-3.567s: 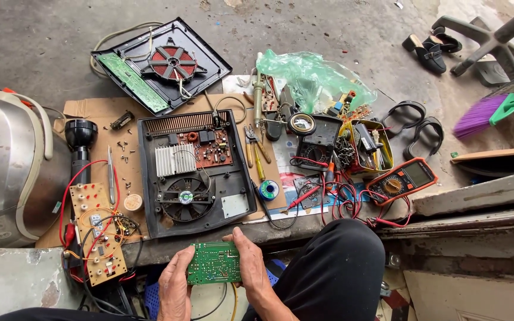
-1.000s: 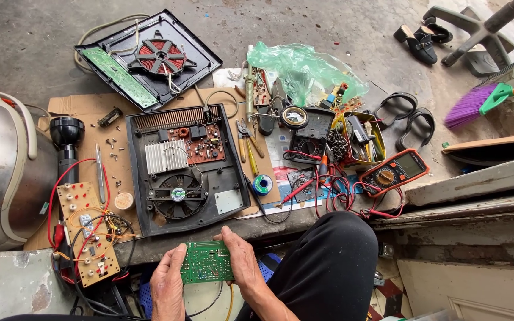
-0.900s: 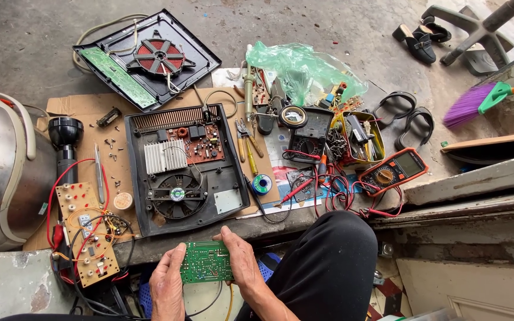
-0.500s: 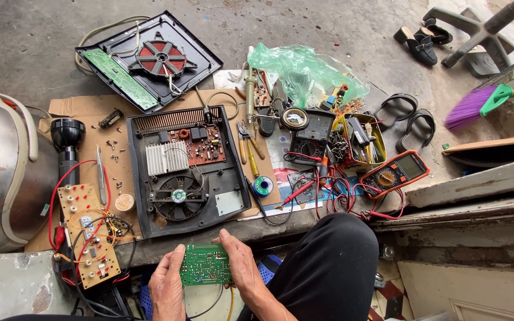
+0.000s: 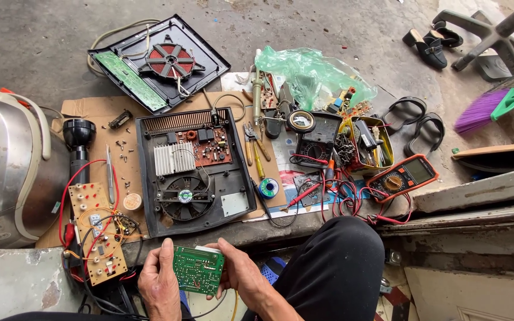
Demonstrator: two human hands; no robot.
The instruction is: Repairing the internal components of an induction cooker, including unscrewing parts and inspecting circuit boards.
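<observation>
I hold a small green circuit board point(image 5: 198, 269) between both hands, low in the head view, its solder side up. My left hand point(image 5: 159, 286) grips its left edge and my right hand point(image 5: 240, 273) grips its right edge. Just beyond my hands lies an opened black appliance base point(image 5: 193, 165) with a fan, a heatsink and a brown board inside. A tan circuit board point(image 5: 97, 231) with red wires rests left of my hands.
A black top panel with a red coil point(image 5: 160, 63) lies further off. An orange multimeter point(image 5: 403, 176), solder spool point(image 5: 268, 188), pliers point(image 5: 253, 147), yellow parts tray point(image 5: 366, 145) and green plastic bag point(image 5: 310, 71) sit right. A steel appliance point(image 5: 4, 166) stands left. My black-trousered knee point(image 5: 334, 267) is at right.
Both hands keep hold of the green board. The view has shifted slightly; nothing on the work surface has moved.
</observation>
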